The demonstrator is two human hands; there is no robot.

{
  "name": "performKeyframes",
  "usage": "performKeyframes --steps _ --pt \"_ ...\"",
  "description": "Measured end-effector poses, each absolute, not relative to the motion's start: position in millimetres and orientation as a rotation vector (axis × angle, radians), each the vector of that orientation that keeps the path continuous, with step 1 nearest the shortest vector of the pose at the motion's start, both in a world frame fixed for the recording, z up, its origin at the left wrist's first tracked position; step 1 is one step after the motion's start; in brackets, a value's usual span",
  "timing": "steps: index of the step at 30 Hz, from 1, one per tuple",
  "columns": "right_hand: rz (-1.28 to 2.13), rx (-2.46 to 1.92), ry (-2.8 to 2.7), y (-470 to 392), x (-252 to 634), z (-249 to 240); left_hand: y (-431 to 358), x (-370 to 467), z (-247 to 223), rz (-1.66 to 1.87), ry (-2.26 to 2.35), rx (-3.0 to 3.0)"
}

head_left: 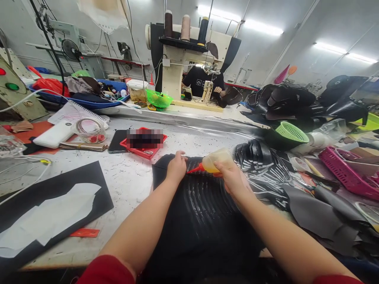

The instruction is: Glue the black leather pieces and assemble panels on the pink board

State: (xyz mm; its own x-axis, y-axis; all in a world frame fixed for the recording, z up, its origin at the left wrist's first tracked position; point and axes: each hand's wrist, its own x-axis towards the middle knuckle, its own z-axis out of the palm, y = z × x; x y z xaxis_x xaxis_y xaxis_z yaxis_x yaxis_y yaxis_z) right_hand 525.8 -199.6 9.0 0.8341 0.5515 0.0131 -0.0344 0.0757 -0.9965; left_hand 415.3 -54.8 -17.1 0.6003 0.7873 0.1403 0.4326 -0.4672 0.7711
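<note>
My right hand (232, 177) is wrapped round a squeeze bottle (217, 159) of yellowish liquid, tilted with its red nozzle pointing left and down. The nozzle tip is close above a black sheet (207, 225) that hangs over the table's front edge. Shiny curved lines of wet liquid run across the sheet. At the sheet's far left part rests my left hand (177, 167), fingers curled and just left of the nozzle tip; what its fingers hold, if anything, is hidden. To the right lies a black piece (257, 161) streaked with white lines.
A red tray (142, 154) stands beyond my left hand, beside a dark phone (117, 141). White paper pieces (53, 217) lie on a black sheet at left. A sewing machine (171, 71) stands ahead, with a person (204, 81) behind it. A magenta basket (349, 173) is at right.
</note>
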Motion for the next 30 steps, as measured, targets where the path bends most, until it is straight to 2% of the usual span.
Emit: performKeyframes --steps 30 --pt "0.651 -1.539 -0.46 -246.8 492.4 19.5 -57.4 418.8 -18.9 0.624 0.942 2.195"
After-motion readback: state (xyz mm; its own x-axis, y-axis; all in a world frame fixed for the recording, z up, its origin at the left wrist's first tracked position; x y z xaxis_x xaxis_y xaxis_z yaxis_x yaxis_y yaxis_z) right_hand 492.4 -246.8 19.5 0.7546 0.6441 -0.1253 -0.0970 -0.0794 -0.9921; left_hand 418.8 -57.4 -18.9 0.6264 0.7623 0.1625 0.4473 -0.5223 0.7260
